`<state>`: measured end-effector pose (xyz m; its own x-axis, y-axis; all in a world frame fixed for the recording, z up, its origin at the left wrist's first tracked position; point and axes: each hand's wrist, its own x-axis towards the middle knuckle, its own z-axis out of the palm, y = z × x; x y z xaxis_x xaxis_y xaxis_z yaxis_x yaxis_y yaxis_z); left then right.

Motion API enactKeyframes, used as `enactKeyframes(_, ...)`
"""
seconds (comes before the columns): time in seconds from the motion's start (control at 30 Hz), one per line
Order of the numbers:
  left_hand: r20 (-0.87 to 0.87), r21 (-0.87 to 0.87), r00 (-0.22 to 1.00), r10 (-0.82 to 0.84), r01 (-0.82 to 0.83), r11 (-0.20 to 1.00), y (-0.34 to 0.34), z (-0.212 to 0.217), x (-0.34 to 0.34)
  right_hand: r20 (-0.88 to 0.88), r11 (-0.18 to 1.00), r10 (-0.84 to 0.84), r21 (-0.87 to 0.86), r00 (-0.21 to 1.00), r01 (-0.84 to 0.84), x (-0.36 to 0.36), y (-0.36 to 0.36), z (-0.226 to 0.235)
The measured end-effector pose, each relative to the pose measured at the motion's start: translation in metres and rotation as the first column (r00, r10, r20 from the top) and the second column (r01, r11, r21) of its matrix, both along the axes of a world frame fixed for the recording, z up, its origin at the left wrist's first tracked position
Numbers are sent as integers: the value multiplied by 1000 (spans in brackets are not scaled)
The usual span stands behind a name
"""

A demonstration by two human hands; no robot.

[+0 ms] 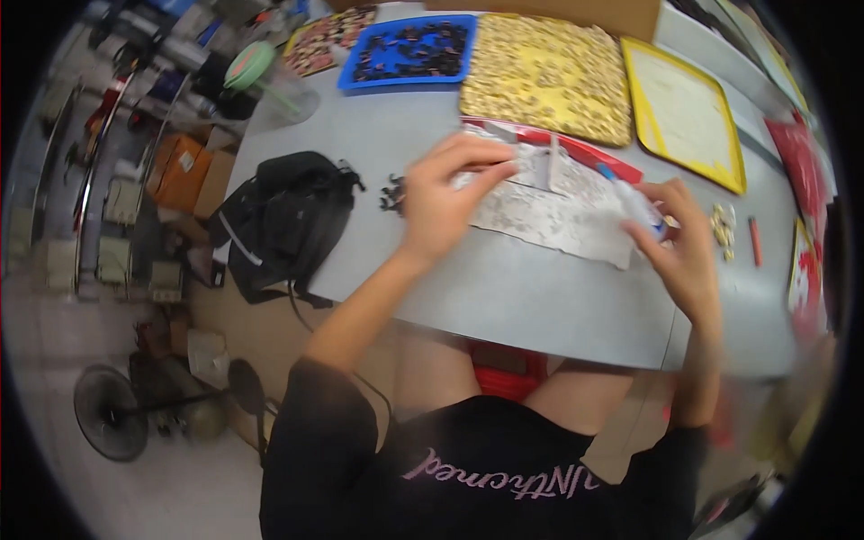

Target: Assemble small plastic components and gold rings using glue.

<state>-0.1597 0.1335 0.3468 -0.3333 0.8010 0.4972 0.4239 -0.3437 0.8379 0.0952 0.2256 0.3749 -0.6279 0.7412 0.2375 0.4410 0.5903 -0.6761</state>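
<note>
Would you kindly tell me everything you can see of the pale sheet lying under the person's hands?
The pale sheet is a thin, whitish-grey piece with a speckled surface, like paper or the back of a puzzle; the blur hides finer detail. It lies flat on the grey table, its near edge uneven, its far side over a red tray. The left hand rests on its left end, fingers bent at its upper edge. The right hand, holding a small white-and-blue object, is at its right end.

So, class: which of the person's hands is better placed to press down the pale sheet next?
Probably the left hand: it already rests on the pale sheet, while the right hand holds a small tube at its edge.
</note>
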Motion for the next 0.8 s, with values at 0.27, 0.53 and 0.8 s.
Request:
enactKeyframes(0.27, 380, 37, 889, -257, 263, 964, 50, -25, 42, -445, 903, -301, -417, 843, 102, 14, 44, -8)
enactKeyframes(0.53, 189, 167, 951, -244, 214, 962, 34, -46, 47, -593, 721, -331, -660, 734, -209, -17, 31, -39)
enactKeyframes(0.8, 470, 25, 833, -291, 317, 948, 29, -41, 51, -665, 646, -458, -705, 590, -293, 1, 40, -56)
